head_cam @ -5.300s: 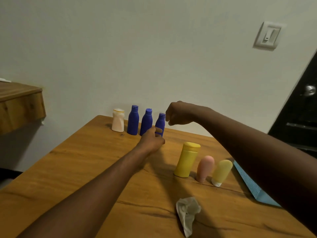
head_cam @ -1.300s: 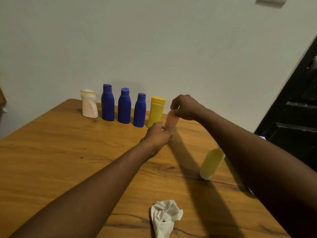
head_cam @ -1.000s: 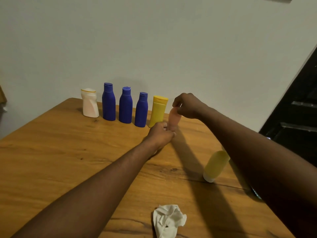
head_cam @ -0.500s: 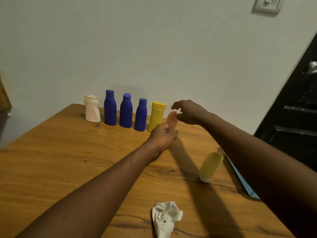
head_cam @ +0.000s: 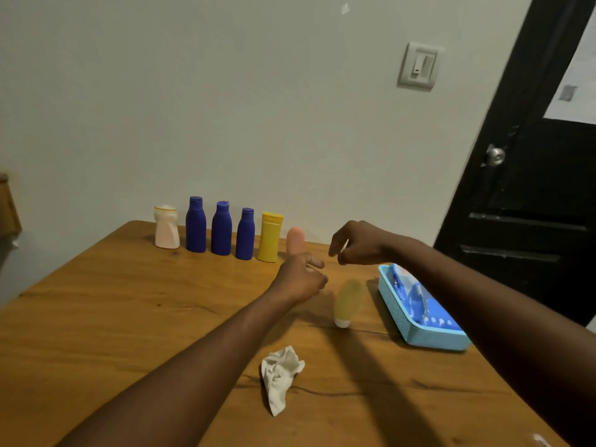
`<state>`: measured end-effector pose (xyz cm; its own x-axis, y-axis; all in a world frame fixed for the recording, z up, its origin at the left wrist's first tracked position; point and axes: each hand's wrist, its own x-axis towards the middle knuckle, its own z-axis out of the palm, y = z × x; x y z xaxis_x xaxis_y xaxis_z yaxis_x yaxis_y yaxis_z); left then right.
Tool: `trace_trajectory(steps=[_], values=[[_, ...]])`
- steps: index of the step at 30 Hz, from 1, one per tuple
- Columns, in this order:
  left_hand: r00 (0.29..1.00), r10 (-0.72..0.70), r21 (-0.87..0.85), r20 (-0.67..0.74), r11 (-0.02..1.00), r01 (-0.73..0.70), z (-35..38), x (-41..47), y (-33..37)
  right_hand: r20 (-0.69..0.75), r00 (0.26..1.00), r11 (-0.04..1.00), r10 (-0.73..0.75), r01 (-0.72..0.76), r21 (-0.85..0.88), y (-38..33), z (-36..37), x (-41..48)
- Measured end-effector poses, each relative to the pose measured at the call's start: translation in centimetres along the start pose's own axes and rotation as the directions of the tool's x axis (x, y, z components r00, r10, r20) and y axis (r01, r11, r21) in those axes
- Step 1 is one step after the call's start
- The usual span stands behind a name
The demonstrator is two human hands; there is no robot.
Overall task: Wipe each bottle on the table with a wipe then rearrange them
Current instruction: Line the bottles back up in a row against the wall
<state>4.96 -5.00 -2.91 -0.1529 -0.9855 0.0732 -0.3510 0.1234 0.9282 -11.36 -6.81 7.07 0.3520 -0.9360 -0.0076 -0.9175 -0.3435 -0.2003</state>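
Observation:
Along the back of the wooden table [head_cam: 96, 317] stands a row: a white bottle [head_cam: 166, 231], three blue bottles [head_cam: 221, 228], a yellow bottle [head_cam: 270, 237] and a pink tube [head_cam: 294, 241]. A pale yellow tube [head_cam: 347, 301] stands apart, nearer to me. My left hand [head_cam: 301, 275] hovers just in front of the pink tube with loosely curled fingers, holding nothing. My right hand [head_cam: 358, 243] hangs to the right of the tube, fingers relaxed and empty. A crumpled white wipe [head_cam: 280, 375] lies on the table near me.
A light blue basket [head_cam: 419, 337] with blue items inside sits at the table's right side. A black door [head_cam: 532, 188] is beyond it, and a wall switch [head_cam: 418, 66] is on the wall. Part of a wooden shelf [head_cam: 8, 211] shows at far left.
Both hands have let go of the pink tube, which now stands at the right end of the row. The hands have drawn back slightly toward me.

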Motion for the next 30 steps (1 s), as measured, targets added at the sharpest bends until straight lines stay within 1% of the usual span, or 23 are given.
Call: trace_trajectory(steps=[3, 7, 11, 18, 27, 30], values=[[1.000, -0.013, 0.022, 0.024, 1.000, 0.013, 0.8, -1.3, 0.1, 0.073, 0.997, 0.999, 0.036, -0.035, -0.008, -0.1, 0.6, -1.9], [0.996, -0.044, 0.054, 0.078, 0.998, 0.040, 2.1, -2.9, 0.7, 0.089, 0.993, 0.996, 0.071, -0.066, -0.054, 1.1, 1.9, -3.9], [0.992, -0.073, 0.063, 0.101, 0.996, 0.067, 3.3, -3.6, 0.6, 0.023, 1.000, 0.995, 0.015, -0.013, -0.100, 1.9, 3.4, -4.4], [0.991, -0.108, 0.029, 0.081, 0.994, 0.106, 4.0, -2.2, -0.2, -0.071, 0.997, 0.999, -0.001, -0.001, -0.037, 3.1, 4.6, -3.1], [0.995, -0.096, -0.044, 0.038, 0.994, 0.098, 2.2, 3.0, -1.8, -0.237, 0.972, 1.000, 0.008, -0.005, 0.012, 4.3, 4.9, 3.4], [0.992, -0.119, -0.055, 0.039, 0.991, 0.121, 1.7, 5.0, -2.7, -0.271, 0.962, 0.999, 0.025, -0.017, 0.033, 4.6, 5.6, 6.2]])
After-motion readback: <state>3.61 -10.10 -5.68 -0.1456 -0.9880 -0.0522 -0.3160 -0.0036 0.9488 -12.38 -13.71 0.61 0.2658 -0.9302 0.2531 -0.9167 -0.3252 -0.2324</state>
